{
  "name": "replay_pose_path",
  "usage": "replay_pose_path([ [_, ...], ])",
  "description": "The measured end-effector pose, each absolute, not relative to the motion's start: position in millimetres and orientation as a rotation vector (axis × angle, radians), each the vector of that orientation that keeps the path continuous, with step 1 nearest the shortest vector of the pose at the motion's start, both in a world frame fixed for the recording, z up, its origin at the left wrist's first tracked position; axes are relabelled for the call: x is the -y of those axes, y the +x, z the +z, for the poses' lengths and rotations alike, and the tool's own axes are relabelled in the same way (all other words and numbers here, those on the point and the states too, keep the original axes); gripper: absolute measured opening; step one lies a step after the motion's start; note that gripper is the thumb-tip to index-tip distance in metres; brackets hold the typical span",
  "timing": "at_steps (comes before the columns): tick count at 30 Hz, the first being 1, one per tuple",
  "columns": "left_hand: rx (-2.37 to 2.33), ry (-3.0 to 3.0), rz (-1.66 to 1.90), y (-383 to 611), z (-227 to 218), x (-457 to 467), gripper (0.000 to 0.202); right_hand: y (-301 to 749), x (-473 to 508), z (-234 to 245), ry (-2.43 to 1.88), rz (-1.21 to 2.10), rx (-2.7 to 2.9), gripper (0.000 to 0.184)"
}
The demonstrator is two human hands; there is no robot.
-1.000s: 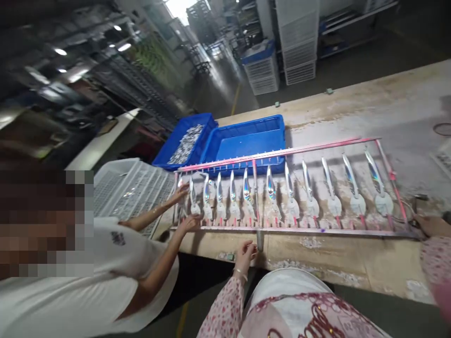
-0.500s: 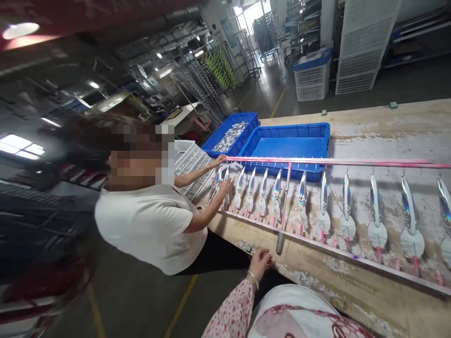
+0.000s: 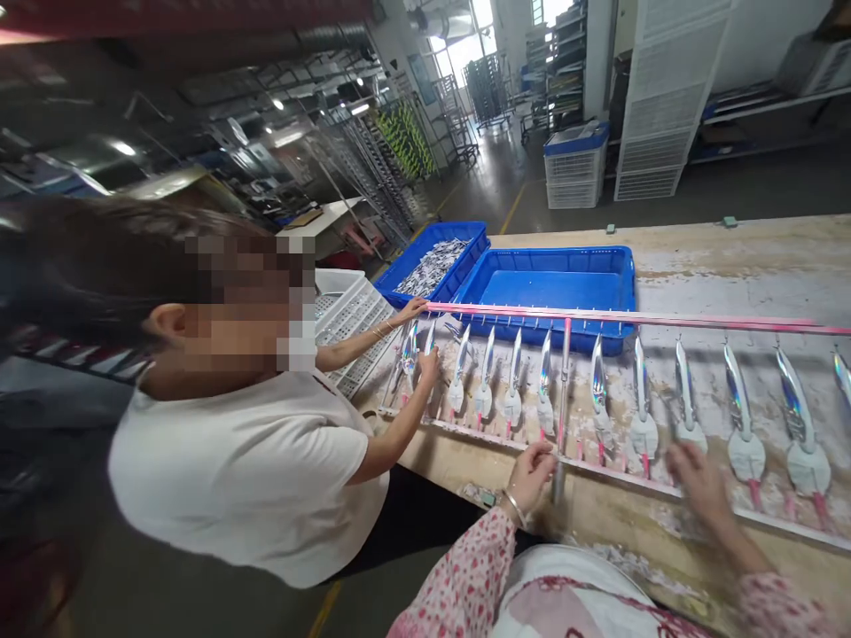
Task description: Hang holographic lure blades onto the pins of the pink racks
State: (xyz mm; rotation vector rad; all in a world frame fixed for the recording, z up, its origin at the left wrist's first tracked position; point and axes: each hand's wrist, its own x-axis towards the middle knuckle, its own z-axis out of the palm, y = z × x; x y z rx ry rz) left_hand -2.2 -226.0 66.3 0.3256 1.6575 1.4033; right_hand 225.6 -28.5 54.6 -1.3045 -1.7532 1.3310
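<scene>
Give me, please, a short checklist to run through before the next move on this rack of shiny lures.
1. Left hand at the rack's near rail by the middle post: ok.
2. Right hand on a lure: cannot tell, blurred.
3. Lures hang in a row: ok.
4. Co-worker's hand on the rack's far end: not ok to shift the rack.
5. Empty blue bin behind the rack: ok.
</scene>
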Motion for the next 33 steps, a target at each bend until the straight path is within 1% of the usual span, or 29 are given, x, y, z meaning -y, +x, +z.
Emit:
replay_pose_path([
  [4, -1.446, 0.564, 1.446, -20, 67, 229, 0.068, 119, 145, 56, -0.938, 1.548, 2.015, 0.036],
  [6, -1.364, 0.56, 1.447, -33, 64, 241, 0.069, 84, 187, 52, -0.809, 1.61, 2.064, 0.036],
  [9, -1.327, 0.417, 1.454, -52, 60, 266, 0.067, 54, 226, 46, -0.754, 1.692, 2.11, 0.045],
  [11, -1.315, 0.328, 1.47, -63, 59, 281, 0.064, 43, 240, 43, -0.777, 1.734, 2.155, 0.047],
  [17, -1.283, 0.189, 1.5, -74, 57, 295, 0.062, 29, 244, 46, -0.727, 1.752, 2.277, 0.051],
  [21, -1.311, 0.144, 1.503, -75, 53, 292, 0.066, 23, 233, 50, -0.614, 1.722, 2.358, 0.046],
  [24, -1.35, 0.128, 1.512, -75, 52, 290, 0.065, 22, 226, 50, -0.53, 1.719, 2.389, 0.042],
  [28, -1.4, 0.075, 1.557, -68, 52, 286, 0.061, 25, 217, 40, -0.455, 1.781, 2.408, 0.04],
  [33, -1.423, 0.003, 1.648, -56, 49, 288, 0.058, 34, 212, 21, -0.364, 1.777, 2.464, 0.036],
])
